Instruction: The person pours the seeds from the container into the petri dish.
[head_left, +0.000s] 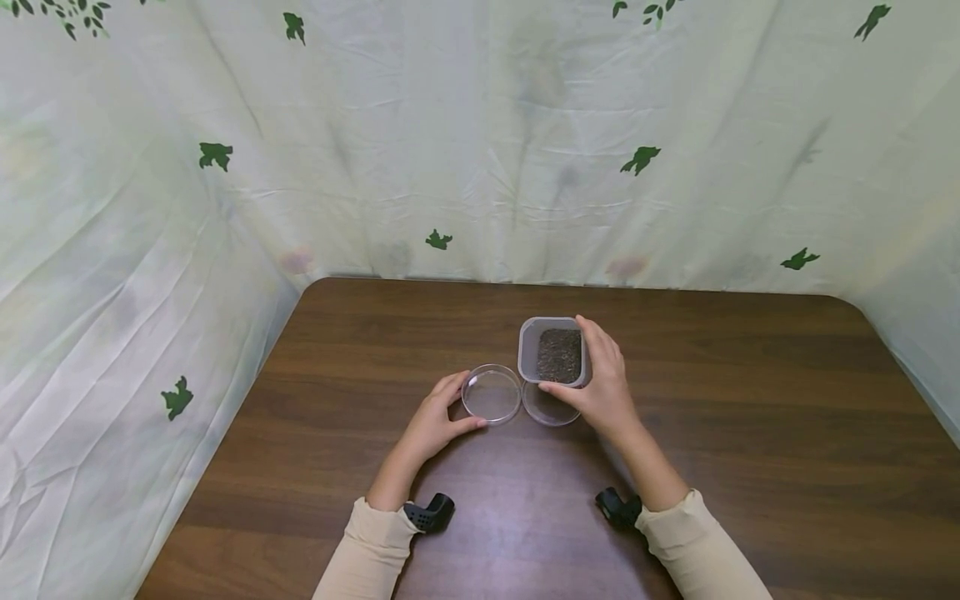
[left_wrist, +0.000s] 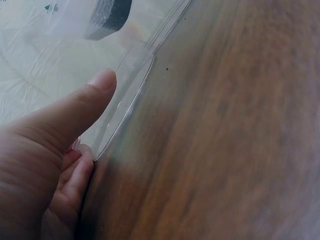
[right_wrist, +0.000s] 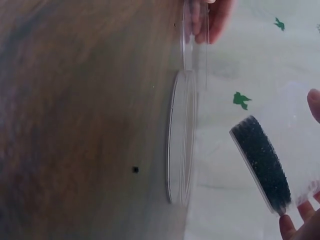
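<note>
My right hand (head_left: 609, 396) grips a clear square plastic tub (head_left: 529, 350) by its sides, fingers on the far side and thumb on the near one. Dark fine grains (head_left: 559, 357) cover the tub's bottom. In the right wrist view the tub is tilted and raised off the table, with the grains (right_wrist: 262, 162) banked against its base. Two clear round petri dishes lie side by side below. My left hand (head_left: 437, 427) holds the left petri dish (head_left: 491, 397) between thumb and fingers at its rim. The right petri dish (head_left: 551, 408) is partly hidden under the tub and right hand.
A brown wood-grain table (head_left: 750, 417) spreads around the dishes. Tiny dark specks lie on it, one speck (right_wrist: 135, 170) near the right dish. Pale cloth (head_left: 450, 125) with green bird shapes hangs behind and at the sides. Each wrist wears a black camera (head_left: 431, 513).
</note>
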